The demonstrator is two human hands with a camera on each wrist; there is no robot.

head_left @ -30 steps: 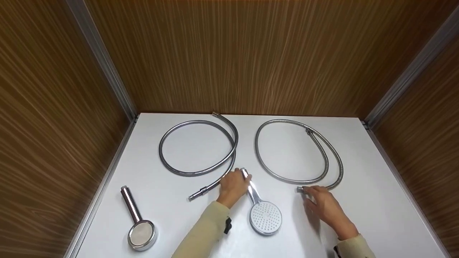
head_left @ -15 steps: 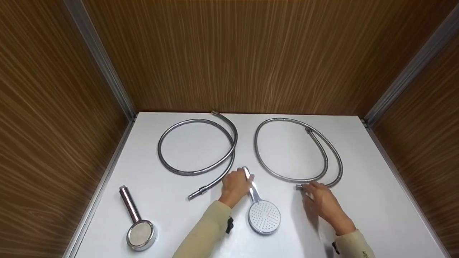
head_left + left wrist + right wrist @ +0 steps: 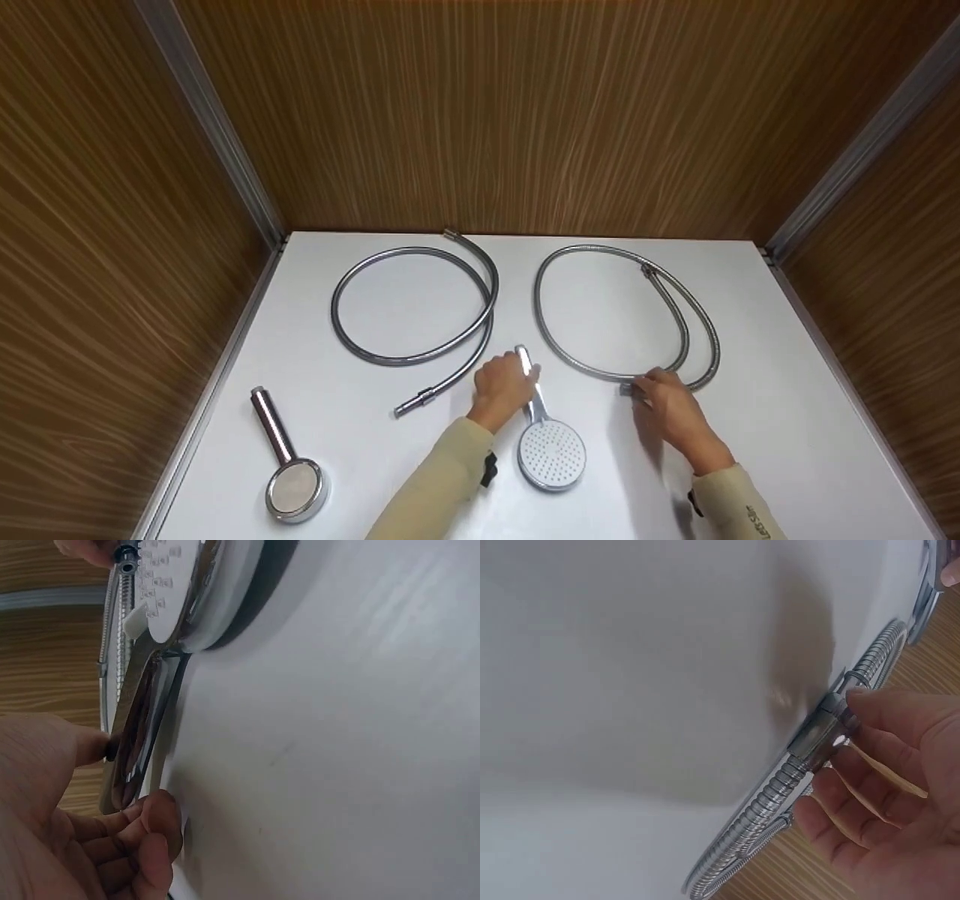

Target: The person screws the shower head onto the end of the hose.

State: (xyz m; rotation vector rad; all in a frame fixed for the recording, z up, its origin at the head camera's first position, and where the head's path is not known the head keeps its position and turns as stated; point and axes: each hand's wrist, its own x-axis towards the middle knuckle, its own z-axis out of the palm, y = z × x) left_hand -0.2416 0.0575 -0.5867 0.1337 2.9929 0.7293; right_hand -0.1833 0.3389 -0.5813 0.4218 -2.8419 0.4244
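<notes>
In the head view, my left hand point(image 3: 502, 388) grips the handle of a chrome shower head point(image 3: 553, 454), whose white, dotted spray face points up. The left wrist view shows the thumb on one side of the handle point(image 3: 142, 735) and curled fingers at the other. My right hand point(image 3: 675, 416) pinches the near end of a ribbed metal shower hose point(image 3: 537, 300). Seen from the right wrist, the thumb presses the hose's smooth metal connector point(image 3: 817, 736), with the fingers bent underneath. In the head view that hand covers part of the connector.
A second shower head point(image 3: 294, 489) with a dark shiny handle lies at the front left. Another metal hose point(image 3: 335, 307) lies looped at the back left. Wood-grain panels point(image 3: 480, 120) enclose the white table point(image 3: 780, 360) at the back and sides.
My left hand and the tip of the shower head's handle have shifted slightly right and away from me. The right hand, still holding the hose end, has moved a little toward the hose loop.
</notes>
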